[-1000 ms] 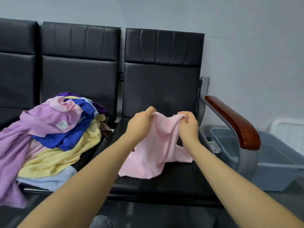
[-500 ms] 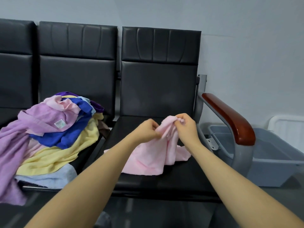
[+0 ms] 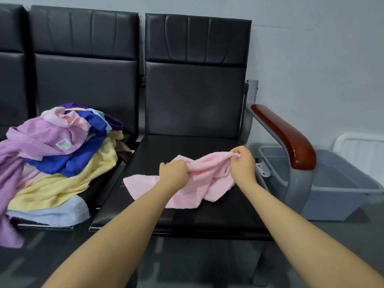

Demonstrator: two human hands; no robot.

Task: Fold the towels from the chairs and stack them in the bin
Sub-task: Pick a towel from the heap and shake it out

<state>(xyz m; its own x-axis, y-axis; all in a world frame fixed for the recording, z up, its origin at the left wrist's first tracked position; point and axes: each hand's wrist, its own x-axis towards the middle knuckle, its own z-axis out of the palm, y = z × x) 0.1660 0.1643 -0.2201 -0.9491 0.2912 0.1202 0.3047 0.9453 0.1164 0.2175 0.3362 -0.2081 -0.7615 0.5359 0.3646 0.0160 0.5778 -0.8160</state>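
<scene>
On the black seat [image 3: 187, 217] by the grey bin [image 3: 332, 183], my pink towel [image 3: 199, 183] lies bunched mid-cushion; my left hand [image 3: 173, 173] grips its middle, my right hand [image 3: 242, 164] pinches its far-right corner.

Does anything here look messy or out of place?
Yes: the heap of towels on the left chair seat is a jumble, and its purple edge spills over the front. The pink towel is bunched between both hands. The grey bin looks empty.
</scene>
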